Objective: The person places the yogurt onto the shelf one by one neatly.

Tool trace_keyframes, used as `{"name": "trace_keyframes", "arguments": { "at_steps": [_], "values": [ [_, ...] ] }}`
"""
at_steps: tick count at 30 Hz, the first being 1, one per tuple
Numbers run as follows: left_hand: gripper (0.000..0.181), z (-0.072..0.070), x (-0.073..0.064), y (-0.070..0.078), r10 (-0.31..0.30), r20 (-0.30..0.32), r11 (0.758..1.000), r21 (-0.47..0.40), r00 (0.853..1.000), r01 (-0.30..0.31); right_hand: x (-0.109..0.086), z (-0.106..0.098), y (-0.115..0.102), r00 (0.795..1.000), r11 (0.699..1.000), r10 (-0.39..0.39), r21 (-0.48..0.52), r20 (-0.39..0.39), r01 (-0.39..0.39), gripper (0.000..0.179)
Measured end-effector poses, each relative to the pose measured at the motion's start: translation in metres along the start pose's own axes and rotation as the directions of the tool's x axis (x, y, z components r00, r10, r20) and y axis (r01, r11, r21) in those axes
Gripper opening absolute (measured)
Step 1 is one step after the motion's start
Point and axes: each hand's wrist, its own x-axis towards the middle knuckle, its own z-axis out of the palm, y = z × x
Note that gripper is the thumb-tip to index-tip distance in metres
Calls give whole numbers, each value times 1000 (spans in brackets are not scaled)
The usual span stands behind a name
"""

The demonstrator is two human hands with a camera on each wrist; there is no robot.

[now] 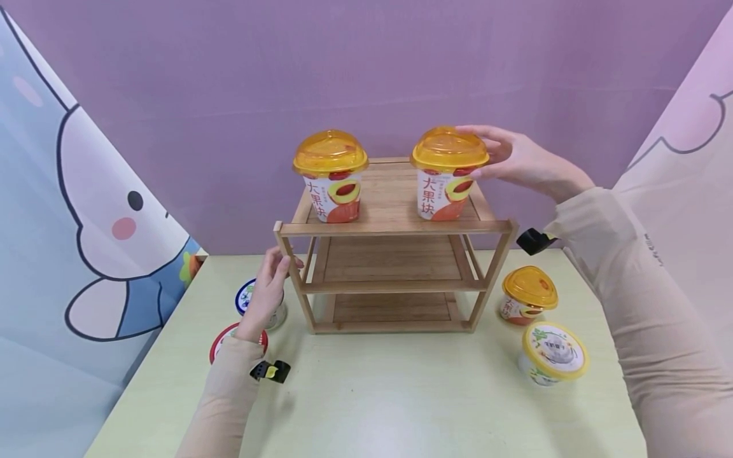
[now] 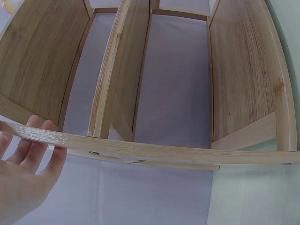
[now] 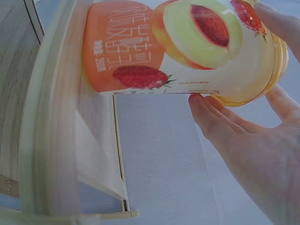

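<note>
A three-tier wooden rack [image 1: 395, 286] stands on the table. On its top tier are two yogurt cups with orange domed lids: a left cup [image 1: 338, 197] and a right cup [image 1: 441, 197]. My right hand [image 1: 518, 159] holds the right cup near its lid, thumb on one side and fingers on the other. In the right wrist view, that fruit-printed cup [image 3: 187, 47] has its base at the top tier. My left hand [image 1: 269, 286] is at the rack's left side; the left wrist view shows its fingers [image 2: 33, 154] curled round the side post [image 2: 187, 153].
Left of the rack, partly behind my left arm, are a blue-rimmed tub [image 1: 245, 296] and a red-rimmed tub [image 1: 223, 340]. To the right stand another orange-lidded cup [image 1: 529, 292] and a yellow-rimmed tub [image 1: 554, 353]. A purple cloth [image 1: 366, 70] hangs behind.
</note>
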Motion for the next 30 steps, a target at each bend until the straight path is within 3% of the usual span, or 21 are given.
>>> {"name": "trace_keyframes", "arguments": {
  "at_steps": [7,13,24,30],
  "values": [
    [26,0,0,1,10,-7,1000,-1,1000,-10,-1,1,0,999,999,-29,46,25,28,66],
    [26,0,0,1,7,-7,1000,-8,1000,-7,-2,2,-1,1000,1000,-27,10,15,27,68],
    [29,0,0,1,0,-1,1000,-1,1000,0,-14,7,-3,994,997,73,-33,-80,-76,73],
    [29,0,0,1,-4,2,1000,-1,1000,4,-25,11,2,987,999,24,-21,-158,-27,65]
  ]
}}
